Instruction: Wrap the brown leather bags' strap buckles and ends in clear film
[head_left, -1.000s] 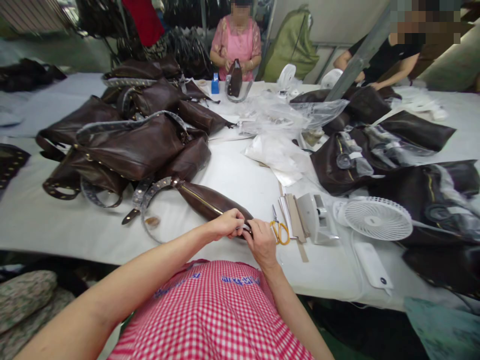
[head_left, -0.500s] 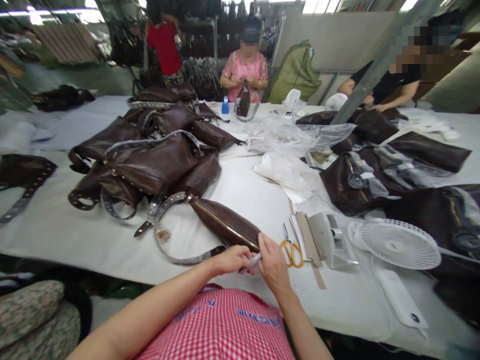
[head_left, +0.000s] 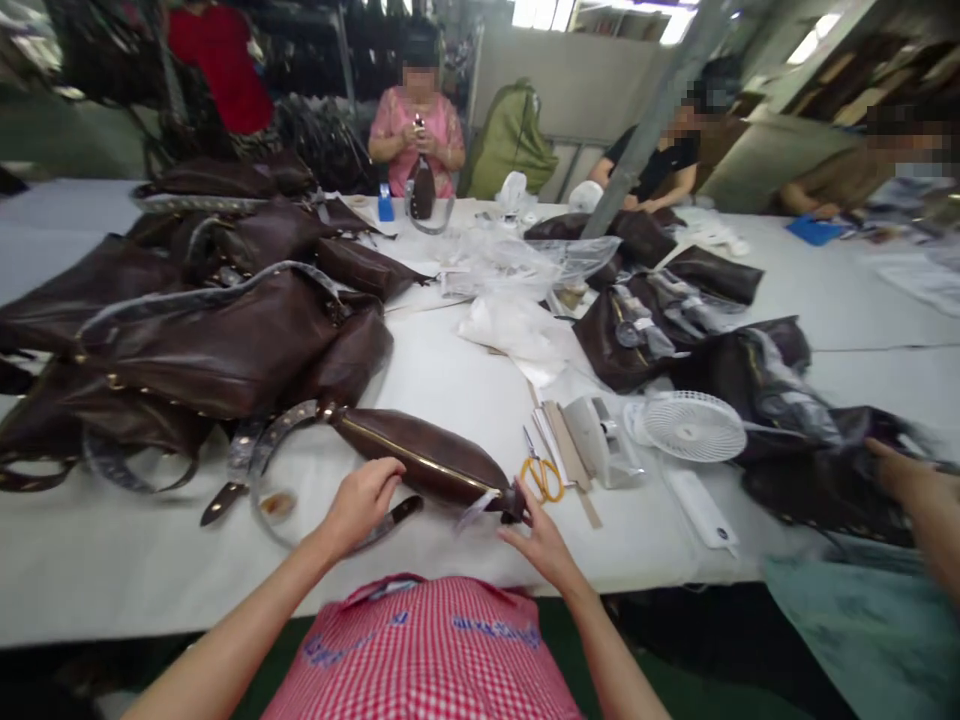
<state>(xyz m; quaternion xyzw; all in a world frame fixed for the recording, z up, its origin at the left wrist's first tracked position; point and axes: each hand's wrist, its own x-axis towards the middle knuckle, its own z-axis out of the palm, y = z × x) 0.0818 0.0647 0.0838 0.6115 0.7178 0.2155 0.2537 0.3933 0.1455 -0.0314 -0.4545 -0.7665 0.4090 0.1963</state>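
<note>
A long dark brown leather bag (head_left: 420, 452) with a gold zip lies on the white table (head_left: 465, 375) just in front of me. Its studded strap (head_left: 262, 450), wrapped in clear film, loops off to the left. My left hand (head_left: 360, 503) has its bent fingers closed on the bag's near edge, left of the middle. My right hand (head_left: 541, 542) reaches to the bag's right end with fingers stretched out, the tips touching it. A film-wrapped strap end (head_left: 476, 506) sticks out between my hands.
Yellow-handled scissors (head_left: 543, 476), card strips and a white fan (head_left: 694, 425) lie right of the bag. A pile of brown bags (head_left: 217, 330) fills the left, with plastic bags (head_left: 517, 320) in the middle. Another person's hand (head_left: 900, 470) reaches in at the right. Several workers sit across the table.
My hands, together pinching the strap end by the bag's right tip, have parted. The left went left onto the bag's body; the right stays by the tip. The view swung right.
</note>
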